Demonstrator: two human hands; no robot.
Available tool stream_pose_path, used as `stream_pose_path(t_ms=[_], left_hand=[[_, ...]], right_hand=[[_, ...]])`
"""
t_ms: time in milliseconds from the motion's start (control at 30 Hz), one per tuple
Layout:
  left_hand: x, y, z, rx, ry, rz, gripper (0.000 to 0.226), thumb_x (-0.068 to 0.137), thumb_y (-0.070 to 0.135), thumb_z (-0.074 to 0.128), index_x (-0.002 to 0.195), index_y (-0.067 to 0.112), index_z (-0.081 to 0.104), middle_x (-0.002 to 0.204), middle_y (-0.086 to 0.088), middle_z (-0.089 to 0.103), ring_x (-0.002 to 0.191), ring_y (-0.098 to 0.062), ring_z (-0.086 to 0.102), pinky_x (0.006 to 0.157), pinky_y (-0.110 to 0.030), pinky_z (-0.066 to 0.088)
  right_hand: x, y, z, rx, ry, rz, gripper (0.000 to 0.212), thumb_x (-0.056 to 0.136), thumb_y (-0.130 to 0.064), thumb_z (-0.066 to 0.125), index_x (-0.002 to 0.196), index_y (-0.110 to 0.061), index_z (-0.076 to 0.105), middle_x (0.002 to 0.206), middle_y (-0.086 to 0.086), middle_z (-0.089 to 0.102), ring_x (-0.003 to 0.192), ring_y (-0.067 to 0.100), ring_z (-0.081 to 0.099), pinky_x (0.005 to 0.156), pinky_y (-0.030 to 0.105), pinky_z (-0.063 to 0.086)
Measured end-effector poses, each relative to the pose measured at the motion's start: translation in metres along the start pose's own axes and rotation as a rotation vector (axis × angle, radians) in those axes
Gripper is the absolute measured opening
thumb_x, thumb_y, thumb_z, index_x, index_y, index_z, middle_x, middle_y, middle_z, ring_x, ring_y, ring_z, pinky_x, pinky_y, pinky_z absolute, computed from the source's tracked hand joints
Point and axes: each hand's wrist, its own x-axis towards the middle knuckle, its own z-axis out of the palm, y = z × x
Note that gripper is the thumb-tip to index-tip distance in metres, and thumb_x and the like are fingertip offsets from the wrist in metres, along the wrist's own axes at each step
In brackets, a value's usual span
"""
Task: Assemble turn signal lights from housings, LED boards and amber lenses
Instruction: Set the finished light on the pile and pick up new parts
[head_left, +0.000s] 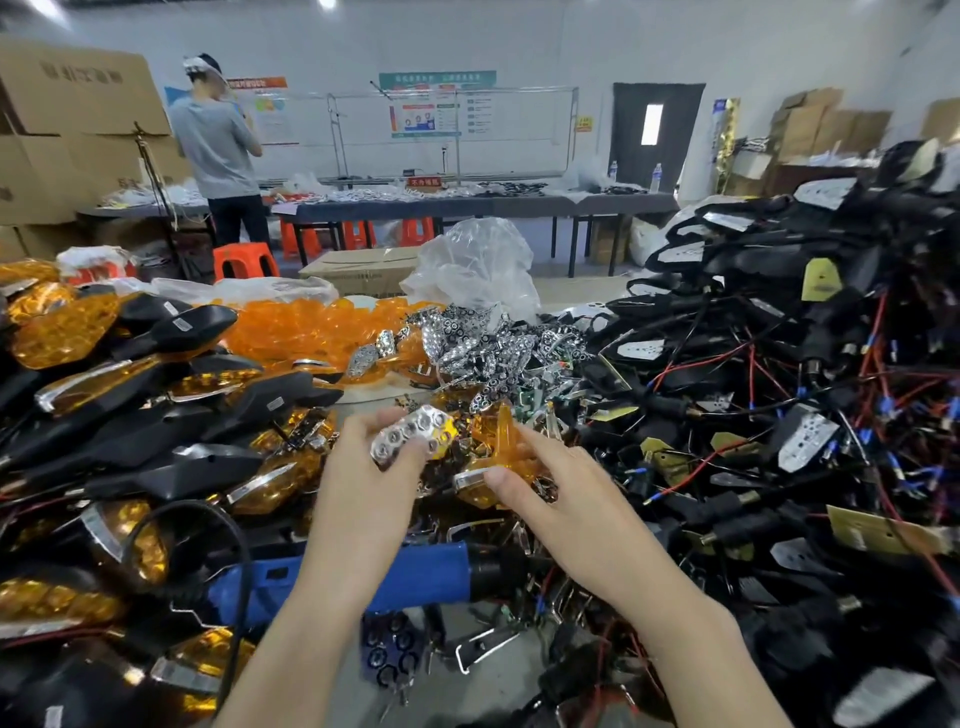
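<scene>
My left hand (363, 467) grips a chrome reflector piece (410, 431) with several round cups, held just above the bench. My right hand (540, 483) pinches an amber lens (506, 441) between thumb and fingers, close to the right of the reflector. Behind my hands lies a heap of chrome reflectors (498, 343) and a pile of loose amber lenses (311, 327). Black housings with red and black wires (779, 395) are piled on the right. Finished lights with amber lenses in black housings (156, 405) are stacked on the left.
A blue power tool (415, 577) with a black cord lies across the bench under my forearms. A crumpled clear plastic bag (478, 265) stands behind the reflectors. A person in a grey shirt (218, 145) stands at a far table, with orange stools and cardboard boxes around.
</scene>
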Motion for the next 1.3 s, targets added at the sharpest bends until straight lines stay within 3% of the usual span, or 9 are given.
stream_pose_path(t_ms=[100, 233, 333, 533, 733, 933, 1033, 1100, 1300], left_hand=[[0.016, 0.005, -0.001, -0.162, 0.047, -0.061, 0.017, 0.092, 0.031, 0.067, 0.095, 0.047, 0.061, 0.094, 0.014, 0.068, 0.066, 0.003, 0.061, 0.066, -0.023, 0.045], [0.027, 0.003, 0.006, -0.340, 0.074, -0.130, 0.023, 0.089, 0.032, 0.069, 0.094, 0.054, 0.062, 0.088, -0.001, 0.067, 0.067, -0.008, 0.063, 0.077, -0.037, 0.054], [0.030, -0.006, 0.014, -0.450, 0.073, -0.199, 0.027, 0.091, 0.021, 0.068, 0.113, 0.034, 0.059, 0.101, -0.006, 0.071, 0.075, -0.007, 0.072, 0.076, -0.035, 0.059], [0.034, -0.009, 0.020, -0.642, 0.069, -0.293, 0.037, 0.093, 0.005, 0.061, 0.124, 0.023, 0.050, 0.095, -0.011, 0.075, 0.080, -0.023, 0.076, 0.062, -0.027, 0.060], [0.034, -0.005, 0.017, -0.694, 0.101, -0.244, 0.040, 0.093, 0.006, 0.057, 0.129, 0.019, 0.047, 0.081, -0.004, 0.071, 0.074, -0.021, 0.075, 0.061, -0.026, 0.059], [0.032, -0.001, 0.015, -0.598, 0.113, -0.230, 0.023, 0.092, 0.016, 0.063, 0.114, 0.024, 0.064, 0.103, -0.004, 0.069, 0.074, -0.011, 0.071, 0.058, -0.024, 0.057], [0.027, 0.000, 0.016, -0.588, 0.070, -0.232, 0.015, 0.092, 0.023, 0.064, 0.103, 0.028, 0.072, 0.114, -0.002, 0.067, 0.077, -0.012, 0.068, 0.066, -0.030, 0.058], [0.023, 0.005, 0.017, -0.561, 0.030, -0.234, 0.013, 0.089, 0.031, 0.066, 0.097, 0.028, 0.076, 0.121, -0.002, 0.064, 0.068, -0.006, 0.069, 0.084, -0.044, 0.056], [0.017, 0.019, 0.020, -0.495, -0.030, -0.239, 0.022, 0.065, 0.048, 0.066, 0.073, 0.029, 0.073, 0.116, 0.008, 0.064, 0.058, 0.003, 0.066, 0.098, -0.058, 0.048]], right_hand=[[-0.002, -0.003, 0.000, -0.016, -0.013, 0.025, 0.083, 0.085, -0.086, 0.022, 0.156, -0.043, 0.030, 0.146, -0.030, 0.042, 0.140, -0.002, 0.024, 0.115, 0.029, 0.028], [0.000, -0.002, -0.010, -0.089, 0.139, 0.037, 0.054, 0.100, -0.064, 0.032, 0.147, -0.042, 0.045, 0.142, -0.023, 0.048, 0.134, 0.000, 0.030, 0.115, 0.032, 0.031], [0.007, 0.006, -0.022, -0.295, 0.302, 0.071, 0.043, 0.104, -0.043, 0.045, 0.145, -0.035, 0.050, 0.145, -0.012, 0.050, 0.135, 0.009, 0.034, 0.113, 0.036, 0.031], [0.019, 0.023, -0.033, -0.530, 0.180, 0.250, 0.063, 0.106, -0.026, 0.045, 0.161, -0.033, 0.015, 0.169, 0.003, 0.011, 0.155, 0.026, 0.012, 0.124, 0.043, 0.017], [0.027, 0.035, -0.032, -0.598, 0.184, 0.293, 0.055, 0.105, -0.026, 0.048, 0.156, -0.037, 0.030, 0.158, -0.001, 0.035, 0.143, 0.023, 0.033, 0.113, 0.043, 0.030], [0.026, 0.037, -0.034, -0.590, 0.224, 0.243, 0.040, 0.108, -0.035, 0.043, 0.149, -0.038, 0.042, 0.148, -0.008, 0.047, 0.133, 0.022, 0.043, 0.106, 0.040, 0.035], [0.023, 0.032, -0.035, -0.505, 0.277, 0.188, 0.037, 0.109, -0.036, 0.041, 0.146, -0.038, 0.046, 0.146, -0.011, 0.048, 0.121, 0.021, 0.055, 0.101, 0.040, 0.041], [0.021, 0.026, -0.035, -0.381, 0.346, 0.137, 0.036, 0.108, -0.032, 0.044, 0.143, -0.035, 0.051, 0.147, -0.011, 0.047, 0.109, 0.020, 0.062, 0.093, 0.040, 0.047], [0.015, 0.006, -0.031, -0.135, 0.395, -0.062, 0.033, 0.106, -0.025, 0.051, 0.135, -0.039, 0.057, 0.148, -0.020, 0.040, 0.104, -0.005, 0.049, 0.082, 0.006, 0.037]])
